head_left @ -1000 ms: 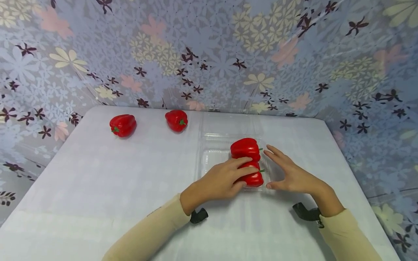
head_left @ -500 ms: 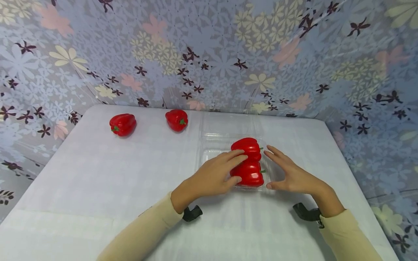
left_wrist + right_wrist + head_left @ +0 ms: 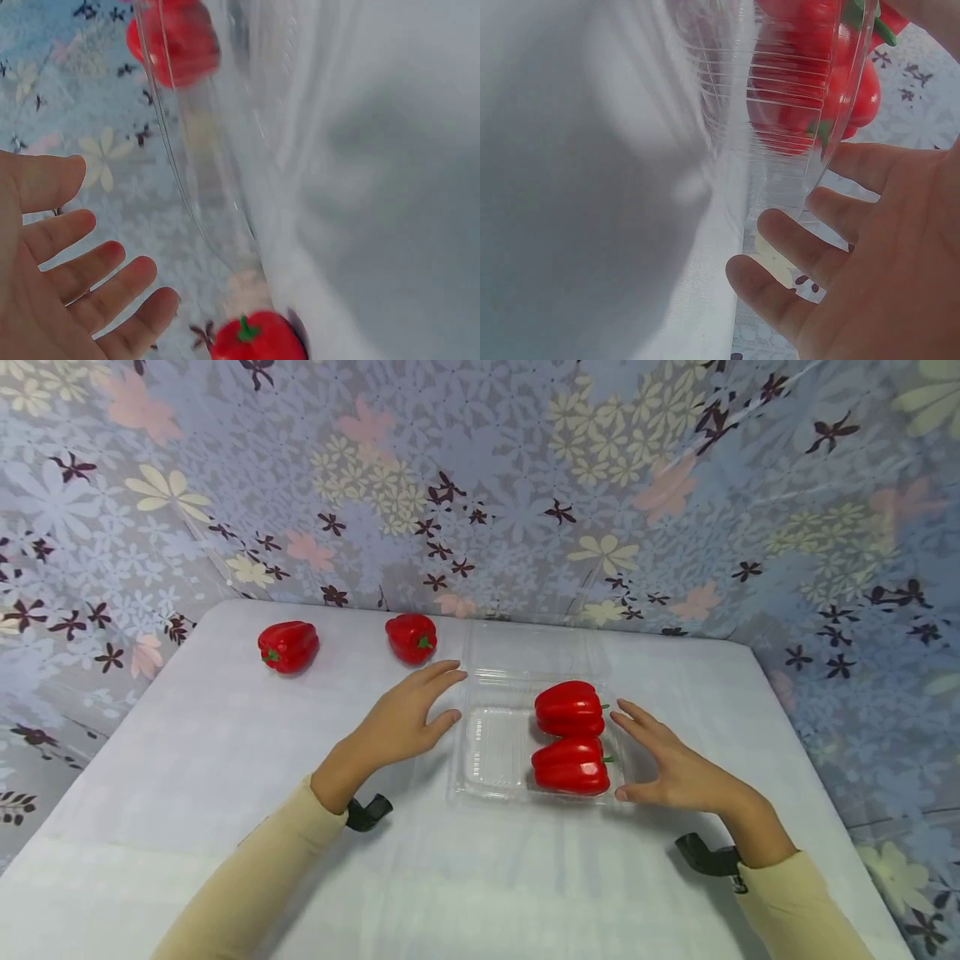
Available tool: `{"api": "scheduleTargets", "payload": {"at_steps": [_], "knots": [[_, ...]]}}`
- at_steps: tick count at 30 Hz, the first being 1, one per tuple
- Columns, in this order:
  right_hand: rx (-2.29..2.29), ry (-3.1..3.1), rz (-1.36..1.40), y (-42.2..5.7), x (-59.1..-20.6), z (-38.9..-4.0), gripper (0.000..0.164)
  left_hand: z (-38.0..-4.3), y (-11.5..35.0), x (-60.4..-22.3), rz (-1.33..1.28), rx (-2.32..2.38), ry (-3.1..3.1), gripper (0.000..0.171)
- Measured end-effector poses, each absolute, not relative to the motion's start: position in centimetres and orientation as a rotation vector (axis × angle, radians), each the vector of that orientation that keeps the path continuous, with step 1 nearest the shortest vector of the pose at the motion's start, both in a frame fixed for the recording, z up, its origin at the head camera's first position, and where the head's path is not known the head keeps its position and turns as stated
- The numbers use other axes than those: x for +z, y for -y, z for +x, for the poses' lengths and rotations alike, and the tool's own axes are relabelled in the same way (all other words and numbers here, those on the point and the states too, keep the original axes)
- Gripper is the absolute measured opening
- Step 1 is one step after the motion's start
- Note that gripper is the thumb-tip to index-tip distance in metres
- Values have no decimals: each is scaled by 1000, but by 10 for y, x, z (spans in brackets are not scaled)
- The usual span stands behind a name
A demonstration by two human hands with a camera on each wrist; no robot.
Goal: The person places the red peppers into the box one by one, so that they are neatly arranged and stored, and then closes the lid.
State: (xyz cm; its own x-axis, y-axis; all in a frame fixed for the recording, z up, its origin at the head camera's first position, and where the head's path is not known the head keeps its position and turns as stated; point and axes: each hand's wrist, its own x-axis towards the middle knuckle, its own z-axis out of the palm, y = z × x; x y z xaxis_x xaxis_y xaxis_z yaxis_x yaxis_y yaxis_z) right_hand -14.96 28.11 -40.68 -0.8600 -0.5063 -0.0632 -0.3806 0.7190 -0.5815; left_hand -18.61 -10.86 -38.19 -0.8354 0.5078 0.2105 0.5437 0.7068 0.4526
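Two red bell peppers lie side by side in the right half of a clear plastic clamshell container (image 3: 491,752), the far pepper (image 3: 568,710) behind the near pepper (image 3: 570,767), stems to the right. My left hand (image 3: 397,714) is at the container's left side, fingers spread and holding nothing; in the left wrist view its fingers (image 3: 124,281) are apart from the wall. My right hand (image 3: 678,768) stays at the right side, fingertips right at the container's edge. In the right wrist view its relaxed fingers (image 3: 810,255) lie close along the ribbed clear wall.
Two more red bell peppers sit at the back left of the white-covered table (image 3: 187,760): a left one (image 3: 288,647) and another (image 3: 412,637) nearer the container. The container's raised lid (image 3: 532,647) lies back toward the floral-patterned backdrop (image 3: 510,485).
My left hand has come off the peppers in the container and moved left, out past its left edge. My right hand has stayed in place. Both peppers remain where they were.
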Motion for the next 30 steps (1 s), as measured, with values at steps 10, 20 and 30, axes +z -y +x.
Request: {"api": "scheduleTargets", "payload": {"at_steps": [10,20,30], "knots": [[-831,-2705,-714,-280,-411,-152,100,-216,174,-382,-625,-728,2887,54],[-829,-2705,-704,-281,-407,-149,101,-244,245,-371,-349,-544,2897,46],[-848,-2706,-703,-283,-411,-149,98,-262,291,-374,-3,-465,3063,63]]}}
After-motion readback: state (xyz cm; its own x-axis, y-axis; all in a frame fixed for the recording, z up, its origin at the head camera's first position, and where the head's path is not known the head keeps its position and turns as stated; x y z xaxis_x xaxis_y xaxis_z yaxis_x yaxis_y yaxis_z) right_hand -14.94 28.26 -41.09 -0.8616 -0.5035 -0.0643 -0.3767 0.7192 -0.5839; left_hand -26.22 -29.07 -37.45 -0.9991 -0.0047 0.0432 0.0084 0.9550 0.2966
